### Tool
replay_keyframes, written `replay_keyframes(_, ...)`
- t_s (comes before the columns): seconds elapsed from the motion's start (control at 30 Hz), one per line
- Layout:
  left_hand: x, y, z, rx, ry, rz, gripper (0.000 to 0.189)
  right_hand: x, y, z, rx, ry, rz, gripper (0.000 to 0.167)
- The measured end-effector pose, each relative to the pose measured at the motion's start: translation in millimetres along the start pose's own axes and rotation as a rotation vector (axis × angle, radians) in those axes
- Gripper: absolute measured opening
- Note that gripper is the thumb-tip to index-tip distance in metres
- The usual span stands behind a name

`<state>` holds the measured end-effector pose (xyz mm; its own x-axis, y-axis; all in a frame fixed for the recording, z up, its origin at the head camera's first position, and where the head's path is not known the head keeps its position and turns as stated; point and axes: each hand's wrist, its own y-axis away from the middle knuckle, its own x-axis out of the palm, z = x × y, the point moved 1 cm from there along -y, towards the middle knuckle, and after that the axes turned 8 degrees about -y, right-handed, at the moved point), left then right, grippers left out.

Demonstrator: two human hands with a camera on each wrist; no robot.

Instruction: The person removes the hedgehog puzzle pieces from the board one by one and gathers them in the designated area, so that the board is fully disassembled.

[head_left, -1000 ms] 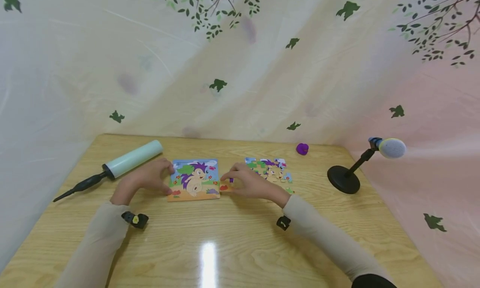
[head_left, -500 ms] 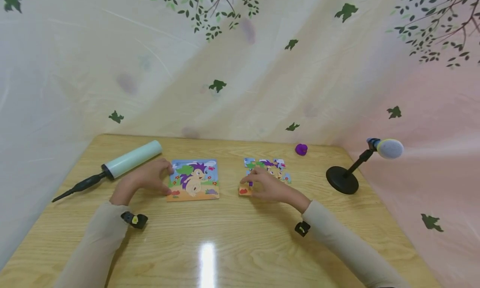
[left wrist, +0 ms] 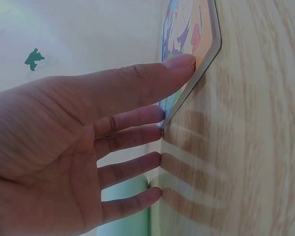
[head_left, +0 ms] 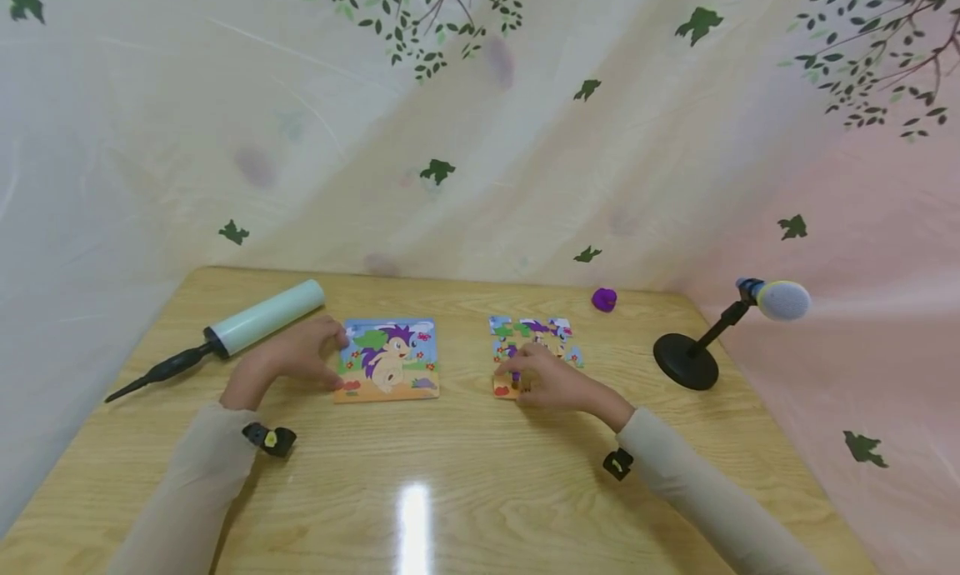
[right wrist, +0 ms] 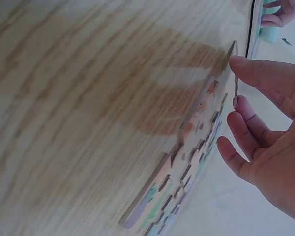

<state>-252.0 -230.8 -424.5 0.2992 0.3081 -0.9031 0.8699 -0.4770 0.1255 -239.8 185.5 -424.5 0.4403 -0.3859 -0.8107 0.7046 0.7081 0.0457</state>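
Observation:
A picture board (head_left: 408, 383) with a purple-haired hedgehog lies flat left of centre on the table. My left hand (head_left: 303, 350) is at its left edge; in the left wrist view the thumb (left wrist: 179, 62) rests on the board's face near the corner, with straight fingers reaching to the edge and table. To the right, a partly assembled jigsaw puzzle (head_left: 522, 328) of the same picture shows gaps between pieces. My right hand (head_left: 558, 382) pinches an orange puzzle piece (right wrist: 236, 81) between thumb and fingers, at the puzzle's lower left. The hand covers part of the puzzle in the head view.
A mint-green cylinder with a black pointed handle (head_left: 262, 321) lies at the left, close behind my left hand. A small purple object (head_left: 604, 299) sits at the back. A microphone on a black stand (head_left: 686, 360) stands at the right. A printed curtain (head_left: 480, 183) hangs behind the table.
My right hand has carried the puzzle piece from beside the picture board's right edge rightward to the puzzle's lower left. My left hand and the board have stayed put.

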Motion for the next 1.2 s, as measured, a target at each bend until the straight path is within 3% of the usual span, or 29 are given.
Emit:
replay_keyframes(0.37, -0.7, -1.5, -2.0, -0.005, 0.000, 0.005, 0.063, 4.0, -0.4, -9.8, -0.027, 0.023, 0.000, 0.043)
replay_keyframes(0.83, 2.4, 1.0, -3.2, -0.013, 0.012, -0.007, 0.062, 0.5, 0.4, -15.6, 0.028, -0.031, 0.060, 0.044)
replay_keyframes(1.2, 0.8, 0.6, -4.3, -0.008, 0.002, -0.011, 0.063, -1.6, -0.2, -16.3, 0.012, -0.050, 0.059, 0.043)
